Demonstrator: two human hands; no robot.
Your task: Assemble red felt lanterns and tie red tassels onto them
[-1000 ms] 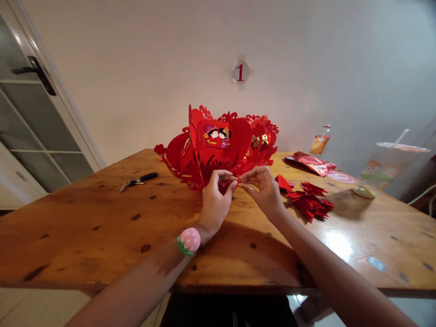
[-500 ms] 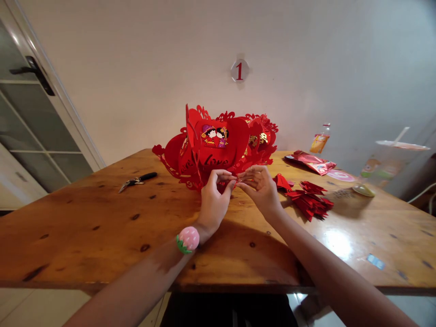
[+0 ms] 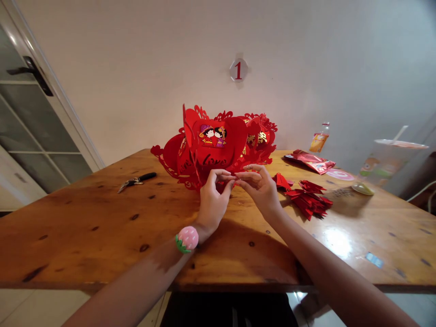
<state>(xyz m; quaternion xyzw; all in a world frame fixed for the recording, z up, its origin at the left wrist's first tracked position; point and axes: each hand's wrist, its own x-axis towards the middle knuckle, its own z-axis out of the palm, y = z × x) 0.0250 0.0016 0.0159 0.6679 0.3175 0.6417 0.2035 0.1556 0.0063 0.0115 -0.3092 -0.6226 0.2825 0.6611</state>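
Observation:
A red cut-paper lantern [image 3: 221,129] lies on the wooden table, its panels printed with a cartoon couple and dark lettering. My left hand [image 3: 217,193] is in front of its lower edge, thumb and index finger pinched together. Facing it, my right hand [image 3: 260,187] also pinches, its fingertips meeting those of the left. What sits between the fingertips is small and mostly hidden; it looks thin, against red paper behind. On my left wrist is a pink strawberry-shaped band [image 3: 188,238]. Several folded red paper pieces [image 3: 311,200] lie right of my right hand.
Pliers with a black handle [image 3: 136,180] rest at left on the wooden table [image 3: 102,240]. At right are a red packet [image 3: 309,161], a small bottle [image 3: 319,138], a clear cup with a straw [image 3: 386,161] and several small metal bits [image 3: 342,192]. A door [image 3: 41,118] stands at left.
The whole view has shifted very slightly. Both hands keep their pinch at the lantern's lower edge, with only small finger motion.

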